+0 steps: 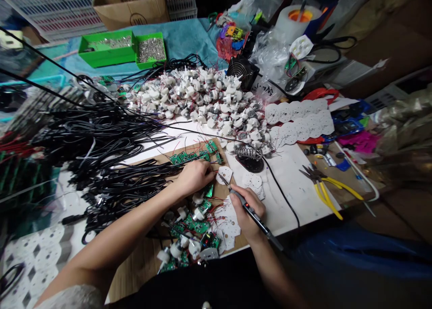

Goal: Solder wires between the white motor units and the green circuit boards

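Note:
My right hand [249,210] is wrapped round a black and grey soldering iron [251,212] with a small red display. The iron's tip points at a small white circuit board [224,175] lying on brown cardboard. My left hand [198,177] is closed beside that board, its fingers pinched; what they hold is hidden. Just beyond it lie green circuit boards [192,156] joined to black cables [135,178]. Below the hands are white motor parts [194,246], more green boards [199,223] and white boards with red wires [229,223].
A large heap of white motor parts [199,95] covers the table's middle. Beside it stands a coiled iron holder [248,153]. Yellow-handled pliers [324,194] and white board panels [300,124] lie to the right. Green trays [108,50] of small metal parts stand behind.

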`<state>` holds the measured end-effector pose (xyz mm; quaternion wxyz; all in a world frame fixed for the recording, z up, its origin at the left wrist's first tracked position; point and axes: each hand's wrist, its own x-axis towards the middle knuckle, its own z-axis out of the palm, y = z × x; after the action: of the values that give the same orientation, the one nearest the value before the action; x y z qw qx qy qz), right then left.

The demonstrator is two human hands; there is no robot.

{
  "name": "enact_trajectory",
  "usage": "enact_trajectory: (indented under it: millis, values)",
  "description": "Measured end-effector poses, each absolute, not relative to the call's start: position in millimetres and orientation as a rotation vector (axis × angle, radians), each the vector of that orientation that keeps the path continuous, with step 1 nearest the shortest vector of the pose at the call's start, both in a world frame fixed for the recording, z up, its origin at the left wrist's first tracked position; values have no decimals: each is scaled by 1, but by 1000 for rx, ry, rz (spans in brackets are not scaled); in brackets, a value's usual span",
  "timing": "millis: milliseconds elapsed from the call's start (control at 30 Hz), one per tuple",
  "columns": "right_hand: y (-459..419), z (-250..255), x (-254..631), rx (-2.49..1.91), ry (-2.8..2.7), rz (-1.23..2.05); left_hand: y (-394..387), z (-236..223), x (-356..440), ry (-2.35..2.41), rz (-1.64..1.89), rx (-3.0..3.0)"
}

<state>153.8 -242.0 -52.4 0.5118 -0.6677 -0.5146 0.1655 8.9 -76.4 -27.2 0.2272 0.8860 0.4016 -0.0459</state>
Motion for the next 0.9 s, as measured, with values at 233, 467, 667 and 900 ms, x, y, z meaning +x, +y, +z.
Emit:
enact_trajectory:
  millis: [233, 467, 667, 900]
  values:
    - [-241, -53, 151, -1594, -1226, 392, -77, -26, 10, 1117, -143, 2431]
    - [-245, -50, 154, -1584, -1146, 361, -76, -32, 7, 1103, -100, 2440]
    - [-264, -44, 164, -1631, -1147, 173, -77, -29, 6, 1078, -61, 2435]
    - [-287, -61, 205, -1792, -1228, -154, -80, -23, -3, 911, 71, 2323]
